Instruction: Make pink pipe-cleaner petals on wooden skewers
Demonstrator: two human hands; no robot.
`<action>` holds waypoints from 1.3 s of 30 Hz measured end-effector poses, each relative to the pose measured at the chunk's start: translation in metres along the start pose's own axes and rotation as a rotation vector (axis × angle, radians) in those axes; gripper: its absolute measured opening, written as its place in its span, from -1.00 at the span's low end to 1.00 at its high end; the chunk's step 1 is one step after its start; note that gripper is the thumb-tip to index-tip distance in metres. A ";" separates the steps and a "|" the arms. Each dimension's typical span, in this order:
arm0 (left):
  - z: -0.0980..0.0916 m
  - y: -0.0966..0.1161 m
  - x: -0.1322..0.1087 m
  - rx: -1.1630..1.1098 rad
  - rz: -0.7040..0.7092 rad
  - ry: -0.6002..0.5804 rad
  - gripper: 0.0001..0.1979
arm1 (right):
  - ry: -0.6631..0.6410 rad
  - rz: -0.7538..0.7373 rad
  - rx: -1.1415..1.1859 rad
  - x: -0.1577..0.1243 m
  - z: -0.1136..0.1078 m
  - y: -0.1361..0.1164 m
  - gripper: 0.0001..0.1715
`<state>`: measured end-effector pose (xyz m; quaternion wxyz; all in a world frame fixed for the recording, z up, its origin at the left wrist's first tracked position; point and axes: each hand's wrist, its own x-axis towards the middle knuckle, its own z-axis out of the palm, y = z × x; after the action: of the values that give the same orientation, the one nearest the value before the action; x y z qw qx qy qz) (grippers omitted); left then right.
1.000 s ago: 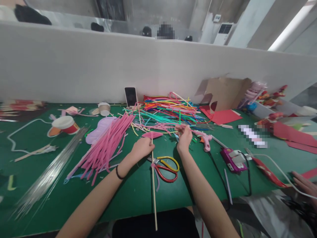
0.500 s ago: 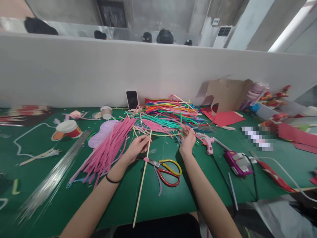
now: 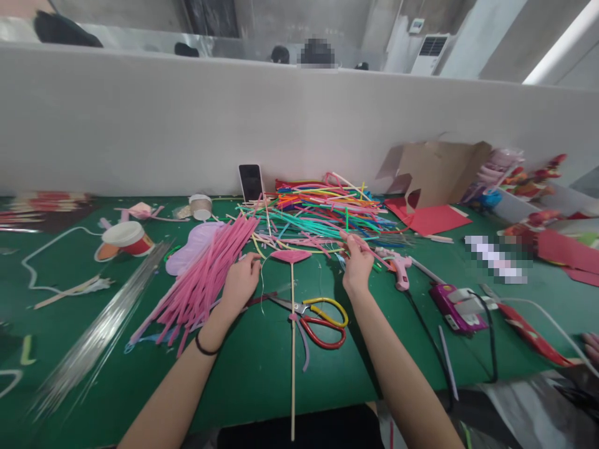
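A thin wooden stick (image 3: 293,374) lies lengthwise before me, its near end past the table's front edge. At its far end is a pink fuzzy leaf-like piece (image 3: 291,256), and lower down a small pink knot (image 3: 293,317). My left hand (image 3: 241,284) is just left of the stick, fingers loosely bent and apart, with no held thing visible. A thin pale strand (image 3: 262,277) curves beside its fingertips. My right hand (image 3: 357,267) pinches what looks like a pink pipe cleaner (image 3: 373,251). Scissors (image 3: 322,304) with yellow and red handles lie between my hands, partly under the stick.
Pink pipe cleaners (image 3: 206,280) are bundled at left, beside metal wires (image 3: 110,312) and a paper cup (image 3: 126,237). Multicoloured pipe cleaners (image 3: 322,212) are heaped behind my hands. To the right are a pink glue gun (image 3: 400,269), its cable and a purple power strip (image 3: 456,307).
My left hand has released the stick and moved left. The stick has swung from slanted to straight, and its pink top now shows fully. My right hand stays nearly in place.
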<state>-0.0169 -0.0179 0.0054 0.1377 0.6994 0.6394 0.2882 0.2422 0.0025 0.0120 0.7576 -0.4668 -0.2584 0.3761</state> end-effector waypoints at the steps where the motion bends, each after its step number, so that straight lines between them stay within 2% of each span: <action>1: 0.002 0.001 -0.001 0.025 0.034 0.031 -0.76 | -0.010 -0.013 -0.012 0.000 0.000 -0.002 -0.59; 4: 0.010 0.005 -0.004 0.039 0.189 0.081 -0.74 | -0.006 -0.091 -0.028 0.001 -0.001 -0.012 -0.62; 8: 0.020 0.006 -0.008 0.018 0.366 0.036 -0.80 | -0.010 -0.223 -0.070 0.001 -0.004 -0.021 -0.63; 11: 0.024 0.003 -0.008 0.034 0.343 0.023 -0.81 | -0.025 -0.294 -0.255 0.000 -0.008 -0.024 -0.59; 16: 0.025 0.001 -0.009 0.076 0.280 0.071 -0.75 | 0.041 -0.455 -0.758 0.003 -0.015 -0.023 -0.57; 18: 0.024 0.002 -0.009 0.082 0.286 0.084 -0.78 | 0.055 -0.494 -0.851 0.005 -0.017 -0.022 -0.60; 22: 0.025 0.006 -0.010 0.085 0.350 0.072 -0.87 | 0.043 -0.461 -0.905 0.007 -0.019 -0.013 -0.64; 29: 0.025 0.007 -0.012 0.136 0.375 0.059 -0.79 | -0.100 -0.297 -0.859 0.000 -0.015 0.001 -0.66; 39: 0.024 0.009 -0.011 0.055 0.453 0.008 -0.86 | -0.046 -0.198 -0.812 0.009 -0.020 0.004 -0.69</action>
<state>0.0039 -0.0261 -0.0109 0.0480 0.8275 0.4742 0.2968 0.2613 0.0008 -0.0003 0.5385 -0.6918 -0.4463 0.1793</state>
